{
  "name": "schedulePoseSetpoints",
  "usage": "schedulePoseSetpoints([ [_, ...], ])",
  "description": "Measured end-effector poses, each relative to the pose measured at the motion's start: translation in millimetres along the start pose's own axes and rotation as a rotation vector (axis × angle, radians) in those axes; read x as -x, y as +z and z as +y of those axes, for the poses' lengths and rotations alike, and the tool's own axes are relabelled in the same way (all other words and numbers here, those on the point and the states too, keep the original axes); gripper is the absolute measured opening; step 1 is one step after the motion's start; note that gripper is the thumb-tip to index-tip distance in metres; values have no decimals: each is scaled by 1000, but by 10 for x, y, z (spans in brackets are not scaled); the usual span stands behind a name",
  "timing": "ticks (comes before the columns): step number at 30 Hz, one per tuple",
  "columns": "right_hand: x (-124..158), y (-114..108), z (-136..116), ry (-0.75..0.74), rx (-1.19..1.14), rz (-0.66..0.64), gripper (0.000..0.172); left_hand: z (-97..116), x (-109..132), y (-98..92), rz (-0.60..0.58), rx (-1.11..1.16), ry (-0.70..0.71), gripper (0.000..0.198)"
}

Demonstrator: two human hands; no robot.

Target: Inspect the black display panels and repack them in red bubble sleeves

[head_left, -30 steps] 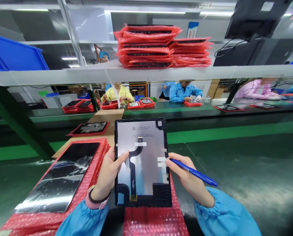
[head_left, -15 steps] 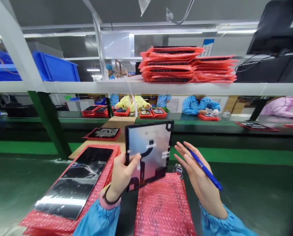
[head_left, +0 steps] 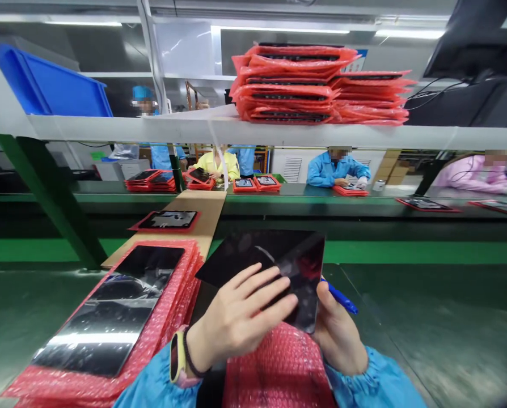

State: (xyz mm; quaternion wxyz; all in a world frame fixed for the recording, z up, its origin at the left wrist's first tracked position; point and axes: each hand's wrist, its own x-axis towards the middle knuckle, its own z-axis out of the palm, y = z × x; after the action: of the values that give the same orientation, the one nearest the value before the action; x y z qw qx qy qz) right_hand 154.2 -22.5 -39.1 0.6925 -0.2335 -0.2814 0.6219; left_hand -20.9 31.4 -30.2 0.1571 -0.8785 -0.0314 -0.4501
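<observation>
A tablet screen [head_left: 298, 255], its glossy black face turned up toward me, is tilted above a red bubble-wrap pouch [head_left: 279, 374]. My right hand [head_left: 341, 340] grips the screen's right edge, thumb in front and the other fingers mostly hidden behind. A blue pen [head_left: 342, 297] sticks out beyond that hand. Across the lower part of the glass lies my left hand [head_left: 236, 317], its fingers stretched out and flat; its thumb is hidden. To the left, a larger dark glass panel [head_left: 113, 311] rests on a stack of red bubble-wrap pouches [head_left: 185, 294].
Behind the glass panel, another screen [head_left: 168, 220] lies on a brown board [head_left: 206, 212]. Red-wrapped screens [head_left: 296, 85] are piled on the white shelf [head_left: 151, 128] overhead, with a blue bin [head_left: 58, 85] at left. Several people work across the green-edged bench [head_left: 364, 204].
The screen has been flipped from its silver back to its black front. My right hand has come in to grip its edge, while my left hand has shifted onto its face.
</observation>
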Motion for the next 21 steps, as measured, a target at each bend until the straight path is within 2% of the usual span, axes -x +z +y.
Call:
schedulePoseSetpoints([
  [4,35,43,15,-7,57,-16,41,107,-43,-53,21,148,36,25],
  [8,131,2,28,-13,118,-63,49,206,-13,-117,8,297,-68,15],
  [10,181,-8,42,-12,178,-36,56,274,4,-133,37,494,-237,24],
  [14,224,16,79,-56,253,-15,71,360,2,-126,338,750,-739,30],
  [15,225,16,84,-68,257,-18,75,352,0,-126,405,747,-820,28],
  [17,223,-15,84,-89,262,-16,75,298,8,-136,493,625,-877,23],
  [19,224,-91,71,-96,274,-5,65,208,40,-155,538,365,-824,17],
  [21,231,-194,51,-108,318,6,50,115,83,-171,530,96,-777,12],
])
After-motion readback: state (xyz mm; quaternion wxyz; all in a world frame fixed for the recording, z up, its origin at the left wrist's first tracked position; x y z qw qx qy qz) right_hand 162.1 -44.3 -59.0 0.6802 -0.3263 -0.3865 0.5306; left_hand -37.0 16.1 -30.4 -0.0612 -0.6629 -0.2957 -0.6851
